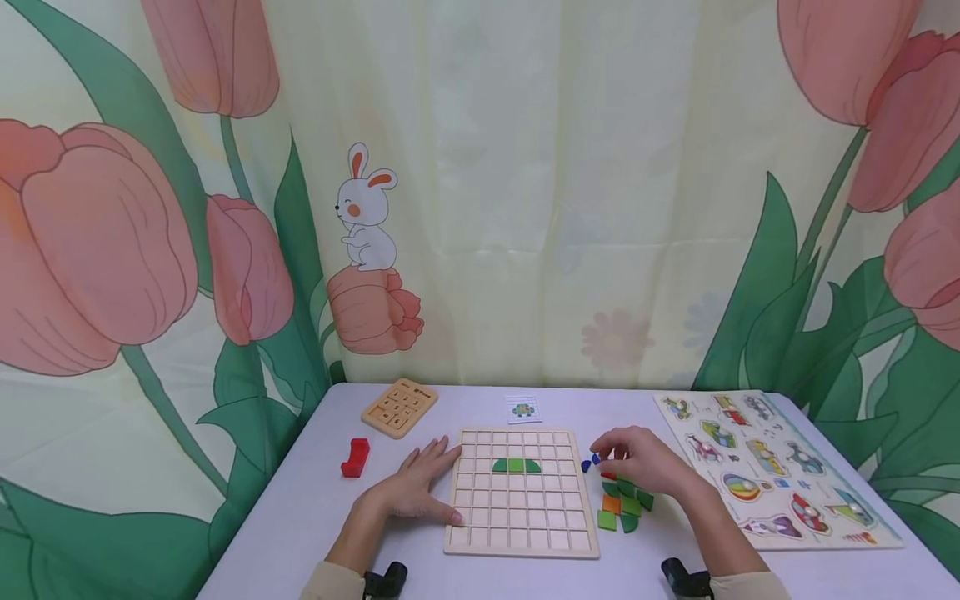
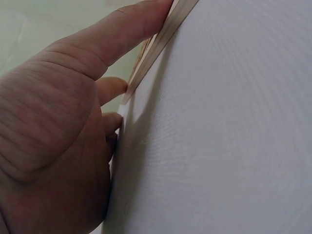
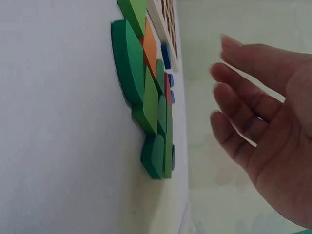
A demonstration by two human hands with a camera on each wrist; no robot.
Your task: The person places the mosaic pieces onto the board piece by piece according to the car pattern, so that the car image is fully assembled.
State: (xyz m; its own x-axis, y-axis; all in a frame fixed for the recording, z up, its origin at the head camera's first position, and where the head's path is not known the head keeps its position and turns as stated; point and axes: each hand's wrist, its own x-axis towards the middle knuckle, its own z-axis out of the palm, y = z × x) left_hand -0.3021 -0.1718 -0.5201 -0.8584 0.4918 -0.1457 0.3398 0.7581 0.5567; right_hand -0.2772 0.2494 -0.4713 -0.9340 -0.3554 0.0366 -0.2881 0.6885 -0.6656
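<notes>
Wooden grid board (image 1: 521, 517) has three green pieces (image 1: 516, 466) making a dome; left hand (image 1: 416, 487) flat against its edge, right hand (image 1: 645, 462) hovers over loose tiles (image 1: 621, 504), fingers relaxed and apart.

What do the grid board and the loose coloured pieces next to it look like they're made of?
The grid board looks like pale unfinished wood: light tan, matte, with a raised frame and thin slats forming the squares; no grain is visible, so plywood or similar is possible. The loose coloured pieces look like painted wood or dense foam: thick flat slabs with crisp edges and even, matte green, orange and blue colour. Which of the two cannot be told.
</notes>
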